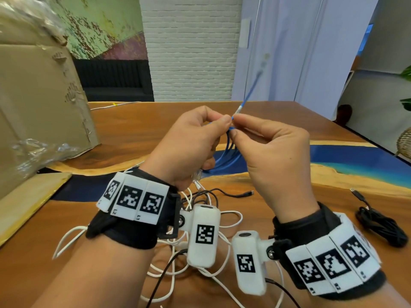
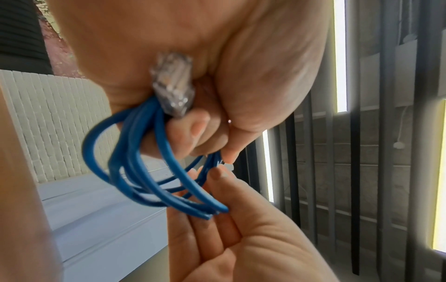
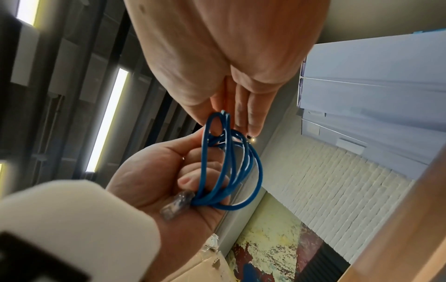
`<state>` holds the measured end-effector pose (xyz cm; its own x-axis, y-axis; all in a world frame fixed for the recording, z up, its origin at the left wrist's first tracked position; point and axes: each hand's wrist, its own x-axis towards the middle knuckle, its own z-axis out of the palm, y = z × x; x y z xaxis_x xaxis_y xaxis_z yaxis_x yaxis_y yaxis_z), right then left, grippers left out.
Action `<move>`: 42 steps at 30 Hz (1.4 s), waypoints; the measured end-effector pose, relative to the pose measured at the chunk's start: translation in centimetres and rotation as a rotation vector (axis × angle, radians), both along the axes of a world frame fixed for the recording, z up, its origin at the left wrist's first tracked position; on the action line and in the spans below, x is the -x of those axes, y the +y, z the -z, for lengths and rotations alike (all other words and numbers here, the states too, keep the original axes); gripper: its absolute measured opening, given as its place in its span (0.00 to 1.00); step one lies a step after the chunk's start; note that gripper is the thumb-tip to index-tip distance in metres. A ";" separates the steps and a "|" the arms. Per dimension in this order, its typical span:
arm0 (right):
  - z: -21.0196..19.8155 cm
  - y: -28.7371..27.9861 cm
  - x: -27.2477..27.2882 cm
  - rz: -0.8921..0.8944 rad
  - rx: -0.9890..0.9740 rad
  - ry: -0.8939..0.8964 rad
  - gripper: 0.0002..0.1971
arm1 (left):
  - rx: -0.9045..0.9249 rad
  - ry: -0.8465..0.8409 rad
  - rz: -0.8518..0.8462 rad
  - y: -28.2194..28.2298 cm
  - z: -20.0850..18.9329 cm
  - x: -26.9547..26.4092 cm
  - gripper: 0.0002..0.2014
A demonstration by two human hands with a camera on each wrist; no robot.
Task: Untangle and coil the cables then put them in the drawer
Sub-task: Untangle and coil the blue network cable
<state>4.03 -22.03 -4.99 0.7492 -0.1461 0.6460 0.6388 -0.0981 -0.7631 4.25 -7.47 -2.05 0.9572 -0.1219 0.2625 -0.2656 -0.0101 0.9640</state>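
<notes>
A blue network cable (image 1: 224, 155) hangs in several loops above the table. My left hand (image 1: 193, 143) grips the coil (image 2: 144, 171), with one clear plug (image 2: 172, 85) lying against its palm. My right hand (image 1: 271, 150) pinches the cable's top between thumb and forefinger, right beside the left fingertips. The free end (image 1: 251, 90) sticks up and to the right, blurred, with a plug at its tip. In the right wrist view the coil (image 3: 231, 167) and the plug (image 3: 177, 205) sit in the left hand. Tangled white cables (image 1: 169, 252) and black cables (image 1: 222, 193) lie under my wrists.
A large cardboard box (image 1: 37, 103) wrapped in plastic stands at the left on the wooden table (image 1: 333, 192). A coiled black cable (image 1: 380, 223) lies at the right. No drawer is in view.
</notes>
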 end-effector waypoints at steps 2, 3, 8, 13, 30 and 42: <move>0.0 0.1 0.1 0.029 0.076 -0.021 0.15 | 0.006 0.025 0.008 0.1 -0.1 0.0 0.06; 0.0 0.2 0.1 0.044 0.120 -0.035 0.15 | 0.008 0.031 0.010 0.1 -0.1 0.0 0.06; 0.1 -0.1 -0.1 -0.053 0.159 0.028 0.17 | -0.007 0.039 0.009 0.4 -0.2 0.1 0.06; 0.0 0.0 0.0 -0.092 0.153 0.039 0.14 | 0.020 0.077 0.047 0.6 -0.3 0.3 0.07; 0.0 0.8 -0.1 -0.625 -0.235 0.421 0.08 | -0.483 -0.327 -0.140 1.8 -0.9 -0.1 0.12; -0.8 0.3 0.5 -0.788 -0.328 0.536 0.32 | -0.441 -0.316 -0.083 1.2 -0.6 0.1 0.15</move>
<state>3.55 -21.77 -4.22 0.8888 0.4062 0.2122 -0.0045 0.4708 -0.8822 4.15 -6.24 -1.45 0.8511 -0.2128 0.4800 -0.5228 -0.4286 0.7369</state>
